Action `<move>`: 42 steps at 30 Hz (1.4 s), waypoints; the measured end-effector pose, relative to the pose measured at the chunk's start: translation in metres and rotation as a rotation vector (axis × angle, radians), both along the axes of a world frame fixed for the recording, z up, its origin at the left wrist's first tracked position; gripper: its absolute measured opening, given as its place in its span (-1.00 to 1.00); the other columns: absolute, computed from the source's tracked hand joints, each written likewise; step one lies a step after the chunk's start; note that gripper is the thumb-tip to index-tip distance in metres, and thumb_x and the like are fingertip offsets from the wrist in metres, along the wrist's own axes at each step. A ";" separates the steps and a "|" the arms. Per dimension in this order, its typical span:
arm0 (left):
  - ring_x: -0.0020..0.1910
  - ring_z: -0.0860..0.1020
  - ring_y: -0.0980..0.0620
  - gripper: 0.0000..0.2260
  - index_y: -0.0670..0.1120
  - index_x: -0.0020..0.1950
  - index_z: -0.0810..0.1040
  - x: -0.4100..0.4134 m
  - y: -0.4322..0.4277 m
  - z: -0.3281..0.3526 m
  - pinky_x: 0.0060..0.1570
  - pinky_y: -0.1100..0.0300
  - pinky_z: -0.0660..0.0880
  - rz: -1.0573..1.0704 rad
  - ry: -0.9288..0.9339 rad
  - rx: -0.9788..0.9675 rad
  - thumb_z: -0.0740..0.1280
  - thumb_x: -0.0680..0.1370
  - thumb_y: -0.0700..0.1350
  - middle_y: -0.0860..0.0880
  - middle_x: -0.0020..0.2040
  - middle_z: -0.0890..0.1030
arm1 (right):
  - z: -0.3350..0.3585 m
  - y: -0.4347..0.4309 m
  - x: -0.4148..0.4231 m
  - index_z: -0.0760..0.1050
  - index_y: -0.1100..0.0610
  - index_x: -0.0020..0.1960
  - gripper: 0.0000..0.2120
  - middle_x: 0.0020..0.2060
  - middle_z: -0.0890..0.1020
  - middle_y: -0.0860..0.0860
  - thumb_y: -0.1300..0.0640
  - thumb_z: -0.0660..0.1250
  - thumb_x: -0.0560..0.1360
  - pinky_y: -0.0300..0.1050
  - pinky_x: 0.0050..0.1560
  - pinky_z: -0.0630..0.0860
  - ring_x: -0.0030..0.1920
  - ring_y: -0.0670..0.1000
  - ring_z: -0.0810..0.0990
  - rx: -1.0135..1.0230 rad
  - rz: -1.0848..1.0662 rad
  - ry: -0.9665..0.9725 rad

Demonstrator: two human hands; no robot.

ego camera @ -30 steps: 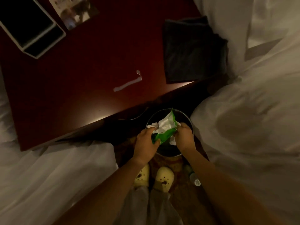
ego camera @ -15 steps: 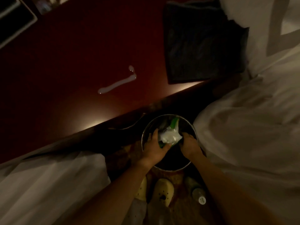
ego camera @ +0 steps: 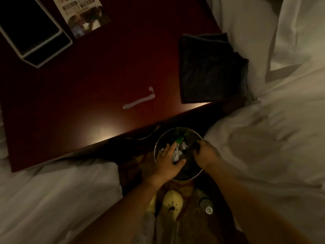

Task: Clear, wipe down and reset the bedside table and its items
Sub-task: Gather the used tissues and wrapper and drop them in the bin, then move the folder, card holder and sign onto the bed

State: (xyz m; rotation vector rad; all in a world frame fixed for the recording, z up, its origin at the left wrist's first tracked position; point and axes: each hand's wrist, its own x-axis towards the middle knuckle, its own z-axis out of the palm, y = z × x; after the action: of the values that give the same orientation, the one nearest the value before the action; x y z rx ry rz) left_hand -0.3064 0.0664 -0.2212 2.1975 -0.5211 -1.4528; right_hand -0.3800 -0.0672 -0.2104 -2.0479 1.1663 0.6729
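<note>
The dark red bedside table (ego camera: 88, 88) carries a white smeared streak (ego camera: 139, 101), a folded dark cloth (ego camera: 211, 67), a white-edged black box (ego camera: 29, 32) and a leaflet (ego camera: 82, 13). On the floor in front of it stands a round metal bin (ego camera: 177, 128). A green and white wrapper (ego camera: 180, 139) and crumpled tissue (ego camera: 182, 147) lie inside. My left hand (ego camera: 168, 161) lies over the bin with fingers spread, resting on the trash. My right hand (ego camera: 204, 152) sits at the bin's right rim, its fingers curled down into the dark inside.
White bedding (ego camera: 52, 191) lies to the left of the gap and a white duvet (ego camera: 263, 138) to the right. My yellow shoes (ego camera: 171, 203) and a small bottle (ego camera: 206, 206) are on the carpet behind the bin. A thin cable (ego camera: 146, 136) hangs at the table's front edge.
Both hands held the wrapper and tissue above the bin, then lowered them in. The bundle now lies in the bin, and my left fingers have spread over it.
</note>
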 end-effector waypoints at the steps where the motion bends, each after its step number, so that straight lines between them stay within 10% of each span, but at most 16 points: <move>1: 0.55 -0.05 -0.13 -0.35 0.16 0.52 -0.01 0.000 0.001 0.006 0.48 -0.08 0.07 0.003 -0.004 0.004 0.26 0.53 0.13 -0.03 0.58 -0.02 | 0.005 0.000 0.000 0.28 0.23 0.38 -0.61 0.33 0.42 0.21 0.15 0.15 0.59 -0.11 0.23 0.36 0.32 0.17 0.40 -0.004 -0.004 -0.007; 13: 0.36 0.38 -0.03 -0.62 -0.07 0.39 0.37 0.062 -0.005 0.157 0.36 0.13 0.34 -0.083 -0.185 -0.002 0.21 0.58 -0.03 -0.08 0.41 0.38 | 0.132 -0.017 0.054 0.14 0.07 0.49 -0.41 0.44 0.30 0.13 -0.16 0.12 0.55 -0.03 0.38 0.28 0.41 0.13 0.33 0.160 0.416 0.229; 16: 0.17 0.54 0.00 -0.68 -0.06 0.30 0.46 0.091 -0.010 0.198 0.20 0.10 0.50 -0.033 -0.247 -0.067 0.22 0.57 -0.03 -0.07 0.26 0.55 | 0.179 -0.024 0.085 0.46 0.15 0.13 -0.66 0.09 0.52 0.09 -0.09 0.17 0.55 -0.07 0.18 0.44 0.16 0.07 0.51 0.220 0.458 0.133; 20: 0.05 0.60 0.00 -0.69 -0.02 0.30 0.46 0.138 -0.010 0.241 0.06 0.15 0.55 0.106 -0.379 -0.134 0.23 0.56 -0.05 -0.03 0.20 0.60 | 0.246 -0.033 0.132 0.36 0.11 -0.31 -0.67 -0.25 0.51 0.06 -0.06 0.19 0.54 -0.09 -0.10 0.49 -0.06 0.14 0.59 0.106 0.444 -0.094; 23: 0.21 0.52 -0.05 -0.61 0.00 0.38 0.36 0.175 -0.005 0.264 0.19 0.10 0.49 0.250 -0.502 -0.145 0.25 0.55 -0.05 -0.08 0.31 0.51 | 0.282 -0.032 0.175 0.48 0.11 0.09 -0.74 0.01 0.58 0.10 -0.04 0.20 0.55 -0.07 -0.04 0.49 0.15 0.18 0.54 -0.024 0.417 -0.278; 26: 0.34 0.42 -0.09 -0.51 -0.01 0.46 0.25 0.208 0.005 0.280 0.29 0.06 0.41 0.347 -0.625 -0.205 0.28 0.54 -0.10 -0.10 0.40 0.40 | 0.297 -0.022 0.217 0.20 0.08 0.44 -0.50 0.37 0.37 0.12 -0.02 0.20 0.55 0.07 0.27 0.38 0.35 0.17 0.31 -0.097 0.381 -0.458; 42: 0.47 0.22 -0.16 -0.27 -0.09 0.53 -0.03 0.385 0.064 0.221 0.41 -0.12 0.24 0.478 -0.639 -0.010 0.34 0.50 -0.08 -0.15 0.50 0.24 | 0.216 0.054 0.417 0.01 0.13 0.50 -0.25 0.44 0.16 0.17 -0.13 0.28 0.48 0.16 0.40 0.18 0.43 0.22 0.13 -0.107 0.523 -0.369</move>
State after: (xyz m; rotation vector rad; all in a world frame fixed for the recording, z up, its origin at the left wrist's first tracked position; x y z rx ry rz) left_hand 0.0782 0.1303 0.0003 2.5291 -0.1663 -0.4942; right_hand 0.0374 -0.0132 0.0061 -2.4623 0.4642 0.4410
